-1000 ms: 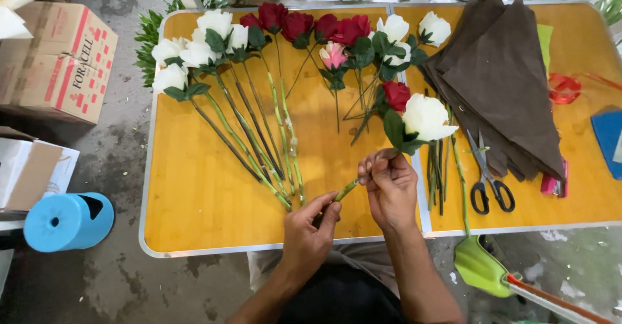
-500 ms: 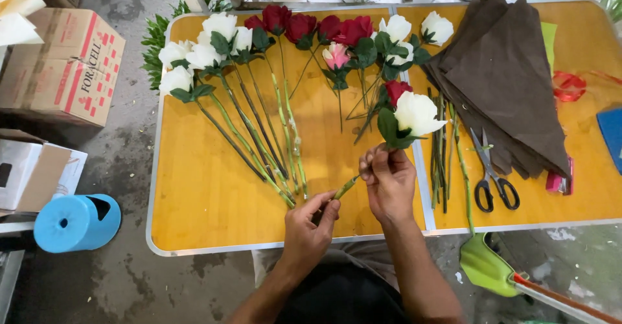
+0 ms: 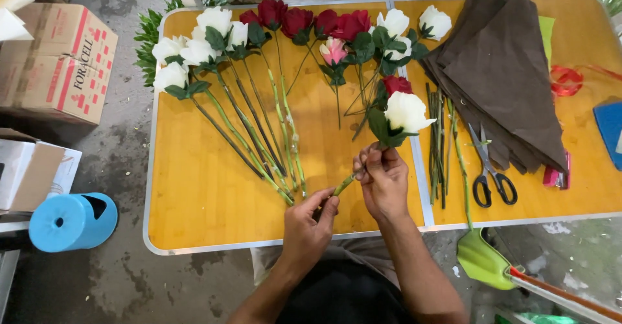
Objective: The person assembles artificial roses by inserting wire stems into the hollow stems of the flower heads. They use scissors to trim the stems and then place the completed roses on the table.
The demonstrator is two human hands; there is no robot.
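My right hand (image 3: 383,180) grips the upper stems of a white rose (image 3: 407,111) and a red rose (image 3: 396,84) held together above the yellow table (image 3: 207,188). My left hand (image 3: 310,219) pinches the lower end of the green stem (image 3: 344,183) near the table's front edge. Left of my hands, white roses (image 3: 194,45) lie fanned out with their long stems (image 3: 259,142) meeting near my left hand. Dark red roses (image 3: 304,21) and a pink rose (image 3: 334,50) lie across the back.
Cut green stems (image 3: 438,142) and black scissors (image 3: 492,175) lie to the right, next to a stack of brown wrapping sheets (image 3: 499,71). Red ribbon (image 3: 567,79) sits far right. Cardboard boxes (image 3: 61,65) and a blue roll (image 3: 71,221) are on the floor at left; a green dustpan (image 3: 483,260) is below the table.
The two hands hold the same stem throughout; the left hand's fingers have shifted slightly along its lower end. The rest of the table is unchanged.
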